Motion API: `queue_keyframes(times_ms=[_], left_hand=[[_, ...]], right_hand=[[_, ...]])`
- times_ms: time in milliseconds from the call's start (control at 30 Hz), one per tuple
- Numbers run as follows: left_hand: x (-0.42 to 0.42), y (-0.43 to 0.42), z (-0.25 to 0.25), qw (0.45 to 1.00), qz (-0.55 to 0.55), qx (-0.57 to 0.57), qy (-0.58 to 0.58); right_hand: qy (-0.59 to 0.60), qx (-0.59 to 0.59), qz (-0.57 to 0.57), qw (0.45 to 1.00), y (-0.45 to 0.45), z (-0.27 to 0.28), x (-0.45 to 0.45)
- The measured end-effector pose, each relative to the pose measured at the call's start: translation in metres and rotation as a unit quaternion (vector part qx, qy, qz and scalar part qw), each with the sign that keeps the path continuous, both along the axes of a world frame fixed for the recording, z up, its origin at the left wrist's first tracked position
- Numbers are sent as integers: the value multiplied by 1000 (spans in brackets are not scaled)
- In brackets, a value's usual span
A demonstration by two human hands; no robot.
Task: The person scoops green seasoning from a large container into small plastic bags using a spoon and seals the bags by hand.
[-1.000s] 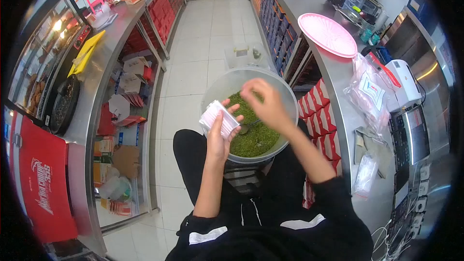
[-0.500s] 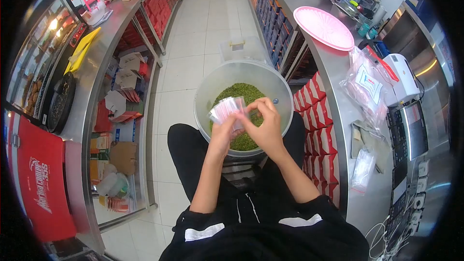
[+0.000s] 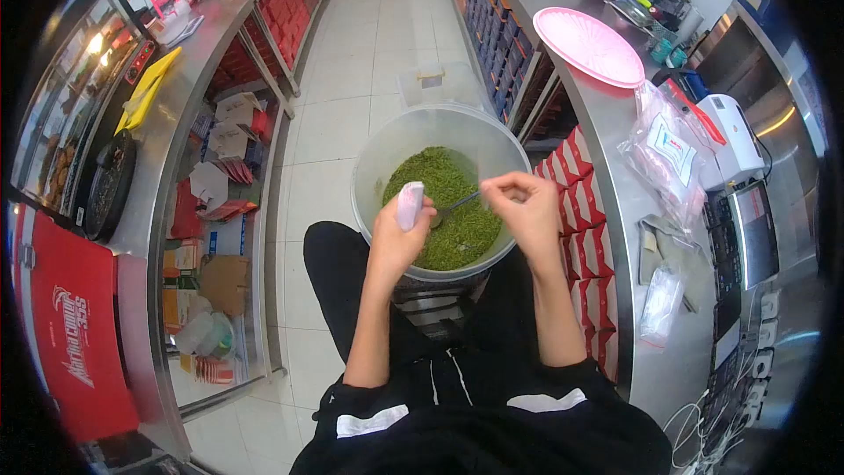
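My left hand (image 3: 401, 237) is closed around a bunch of small clear plastic bags with pink print (image 3: 410, 204), held upright above the near left of the tub. Across from it, my right hand (image 3: 530, 211) pinches the blue-tipped handle of a spoon (image 3: 457, 205). The spoon's metal end points left, close to my left fingers, and its bowl is partly hidden. Below both hands, finely chopped green stuff (image 3: 432, 171) lies in a large round whitish tub (image 3: 369, 154), which stands between my knees.
A clear plastic box (image 3: 440, 84) sits behind the tub. On the right counter are a pink round lid (image 3: 589, 48), bagged plastic (image 3: 668, 154) and a white printer-like machine (image 3: 731, 142). Red-and-white cartons (image 3: 580, 237) are stacked beside my right knee. Shelves with boxes (image 3: 230, 176) line the left.
My right hand has left the plastic bags, moved right and taken the spoon's handle. My left hand has turned the bags upright and edge-on.
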State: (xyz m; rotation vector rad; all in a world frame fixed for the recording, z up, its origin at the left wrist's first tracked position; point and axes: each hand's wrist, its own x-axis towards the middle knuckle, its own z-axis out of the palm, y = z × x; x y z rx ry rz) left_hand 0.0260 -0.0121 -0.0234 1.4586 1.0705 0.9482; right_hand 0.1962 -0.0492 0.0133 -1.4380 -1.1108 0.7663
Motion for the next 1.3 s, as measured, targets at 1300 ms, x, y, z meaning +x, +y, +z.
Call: queue_keyframes(times_ms=[1300], left_hand=[[-5, -1, 30, 979, -94, 174, -41]], right_hand=[[114, -53, 187, 974, 16, 1, -26]])
